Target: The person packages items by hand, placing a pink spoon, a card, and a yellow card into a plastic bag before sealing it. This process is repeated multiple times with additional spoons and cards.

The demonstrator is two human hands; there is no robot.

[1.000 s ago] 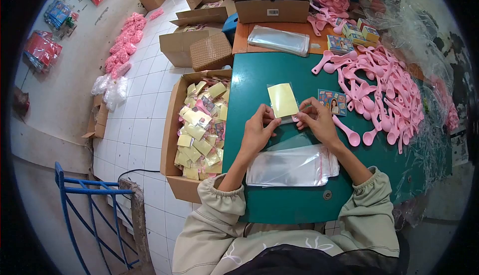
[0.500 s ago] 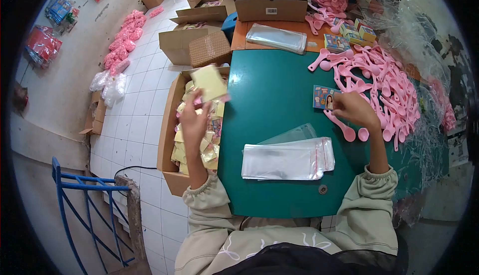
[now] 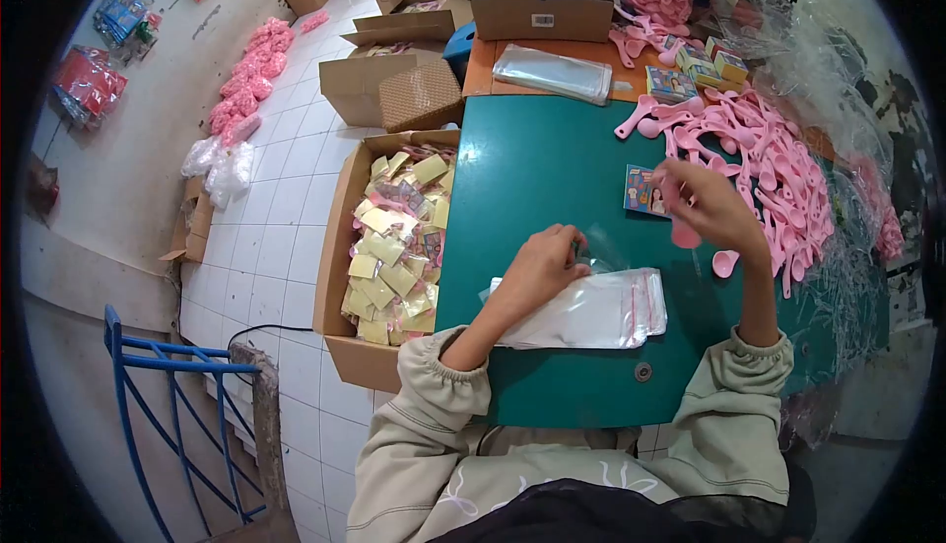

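My left hand (image 3: pixel 540 269) is over the pile of clear plastic bags (image 3: pixel 601 321), its fingertips pinching a loose clear bag (image 3: pixel 609 249) at the pile's far edge. My right hand (image 3: pixel 711 210) is closed on a pink measuring spoon (image 3: pixel 685 235), whose bowl points down toward me. Just left of that hand, a printed picture card (image 3: pixel 641 191) lies on the green tabletop, partly covered by the fingers. Beyond them spreads a heap of loose pink spoons (image 3: pixel 778 164). One spoon bowl (image 3: pixel 725 264) lies apart, below my right hand.
Left of the green table (image 3: pixel 532 169) stands a cardboard box (image 3: pixel 340 247) full of packed yellow-backed packets (image 3: pixel 389 277). At the back are more plastic bags (image 3: pixel 552 74), small card stacks (image 3: pixel 670 85) and an open carton (image 3: pixel 541 21). Crumpled plastic wrap (image 3: pixel 818 50) lies at the right.
My left hand has moved right from above the box to the plastic bags, and the yellow-backed packet is no longer in it. My right hand has lifted a pink spoon off the table.
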